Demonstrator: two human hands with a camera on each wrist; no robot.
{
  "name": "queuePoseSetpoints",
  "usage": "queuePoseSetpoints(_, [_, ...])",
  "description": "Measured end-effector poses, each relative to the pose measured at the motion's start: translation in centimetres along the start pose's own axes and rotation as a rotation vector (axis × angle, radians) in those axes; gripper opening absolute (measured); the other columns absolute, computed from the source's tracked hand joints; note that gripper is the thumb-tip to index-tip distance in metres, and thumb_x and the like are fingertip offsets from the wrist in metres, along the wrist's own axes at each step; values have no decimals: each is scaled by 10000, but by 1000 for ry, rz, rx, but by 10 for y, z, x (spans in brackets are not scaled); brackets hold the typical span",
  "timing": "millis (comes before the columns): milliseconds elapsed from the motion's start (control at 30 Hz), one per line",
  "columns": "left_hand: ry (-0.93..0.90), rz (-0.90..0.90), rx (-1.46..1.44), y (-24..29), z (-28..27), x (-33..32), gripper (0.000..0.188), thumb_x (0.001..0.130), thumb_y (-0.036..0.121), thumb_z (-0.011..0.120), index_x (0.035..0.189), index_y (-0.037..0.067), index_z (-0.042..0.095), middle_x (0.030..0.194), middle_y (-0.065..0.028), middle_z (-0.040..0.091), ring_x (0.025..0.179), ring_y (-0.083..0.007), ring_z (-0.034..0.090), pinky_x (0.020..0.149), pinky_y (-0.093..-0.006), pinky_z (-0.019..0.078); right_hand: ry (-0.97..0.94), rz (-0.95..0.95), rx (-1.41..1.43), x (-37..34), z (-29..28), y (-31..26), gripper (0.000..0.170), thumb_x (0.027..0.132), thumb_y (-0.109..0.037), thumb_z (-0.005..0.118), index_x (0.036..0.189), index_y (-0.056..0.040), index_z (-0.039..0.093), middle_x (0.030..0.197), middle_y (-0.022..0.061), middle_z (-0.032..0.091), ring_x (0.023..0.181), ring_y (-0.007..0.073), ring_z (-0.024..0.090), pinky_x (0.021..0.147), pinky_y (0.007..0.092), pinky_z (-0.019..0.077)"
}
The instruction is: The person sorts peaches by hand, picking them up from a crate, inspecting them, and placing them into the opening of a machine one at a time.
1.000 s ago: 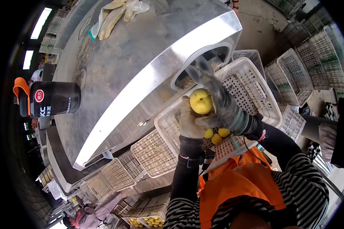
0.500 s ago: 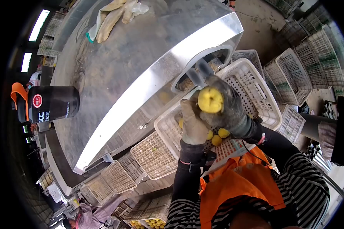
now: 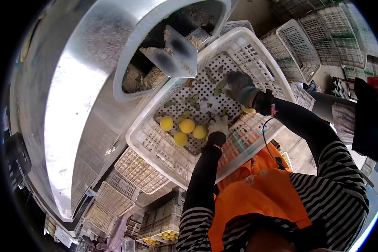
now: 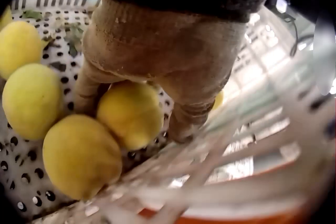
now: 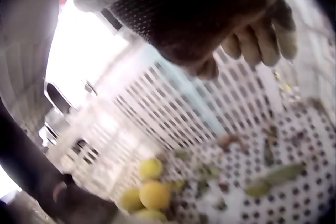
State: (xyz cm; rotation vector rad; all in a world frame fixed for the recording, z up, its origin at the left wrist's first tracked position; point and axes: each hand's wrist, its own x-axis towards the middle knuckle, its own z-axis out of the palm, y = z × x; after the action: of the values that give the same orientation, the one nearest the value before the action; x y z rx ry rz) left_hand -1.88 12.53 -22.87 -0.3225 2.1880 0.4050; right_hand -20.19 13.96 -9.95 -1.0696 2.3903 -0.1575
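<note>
My gloved left hand reaches down inside a white plastic basket. In the left wrist view, its thumb and fingers point down on either side of a yellow peach, with floor showing between the peach and the right-hand fingers. Several more yellow peaches lie on the perforated bottom beside that hand. Over the far part of the basket hangs my right hand in a dark, soiled glove. Its fingers are loosely bent with nothing visible in them. Below them lies a long green leaf.
Leaf scraps litter the basket bottom. A metal machine with an oval opening and a bent metal plate adjoins the basket's left side. More white crates stand at upper right, others at lower left. Another peach sits below the right wrist.
The peach held up between both hands is no longer there. My hands have lowered into the basket and moved apart. The head view has shifted closer over the basket.
</note>
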Motion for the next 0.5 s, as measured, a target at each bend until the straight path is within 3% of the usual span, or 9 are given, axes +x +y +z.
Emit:
queuePoseSetpoints(67, [49, 7, -30, 1, 24, 13, 710, 872, 367, 632, 1429, 102, 279, 1423, -227, 316, 1246, -436, 404, 874, -516, 480, -449, 110, -241, -6, 75, 59, 772, 691, -383, 783, 1315, -49, 476, 1271, 196, 550, 1163, 347, 551, 961, 433, 450])
queuePoseSetpoints(167, [227, -7, -286, -23, 64, 34, 618, 882, 330, 638, 1347, 54, 340, 1357, -189, 389, 1182, -371, 470, 856, -503, 495, -770, 110, -274, 7, 118, 87, 877, 660, -322, 820, 1378, -41, 404, 1318, 198, 524, 1181, 345, 540, 987, 418, 437])
queuePoseSetpoints(200, [392, 33, -749, -38, 64, 18, 601, 891, 327, 635, 1337, 52, 340, 1326, -160, 416, 1163, -331, 491, 876, -484, 499, -784, 101, -265, -3, 107, 72, 877, 660, -322, 820, 1378, -41, 404, 1318, 198, 524, 1181, 345, 540, 987, 418, 437])
queuePoseSetpoints(233, [574, 83, -1207, -50, 55, 8, 585, 899, 324, 632, 1326, 51, 339, 1294, -131, 443, 1143, -291, 512, 896, -464, 502, -604, 15, 101, -9, 87, 61, 664, 728, -313, 747, 1294, -65, 506, 1260, 179, 564, 1173, 311, 546, 986, 388, 439])
queuePoseSetpoints(267, [592, 80, -1197, -57, 28, -10, 585, 899, 324, 632, 1326, 51, 339, 1294, -131, 443, 1143, -291, 512, 896, -464, 502, -402, -83, 457, -12, 51, 39, 472, 796, -304, 674, 1211, -89, 608, 1201, 160, 605, 1165, 276, 552, 985, 357, 440])
queuePoseSetpoints(333, [357, 218, -2319, -61, -42, -70, 583, 913, 342, 616, 1342, 66, 334, 1229, -93, 485, 1094, -223, 540, 912, -426, 505, -292, -401, 342, -31, -24, -25, 422, 868, -272, 623, 1229, -57, 577, 1156, 155, 608, 1106, 263, 577, 957, 342, 463])
queuePoseSetpoints(400, [429, 370, -2466, -56, -81, -111, 578, 924, 340, 599, 1358, 73, 327, 1228, -95, 490, 1093, -222, 540, 906, -411, 505, 172, -620, 1149, -42, 14, -35, 858, 637, -189, 826, 1366, -39, 397, 1258, 196, 531, 1129, 359, 543, 965, 402, 451])
queuePoseSetpoints(433, [465, 519, -2618, -56, -94, -128, 573, 934, 338, 582, 1374, 80, 320, 1227, -96, 495, 1093, -221, 541, 900, -396, 506, 188, -644, 1148, -52, 3, -44, 858, 637, -189, 826, 1366, -39, 397, 1258, 196, 531, 1129, 359, 543, 965, 402, 451])
queuePoseSetpoints(500, [519, 506, -2549, -63, -110, -150, 595, 937, 353, 575, 1394, 90, 301, 1223, -97, 503, 1091, -223, 545, 894, -401, 507, 424, -513, 492, -72, -28, -61, 818, 657, -218, 834, 1337, -38, 418, 1295, 206, 499, 1164, 372, 519, 978, 421, 442])
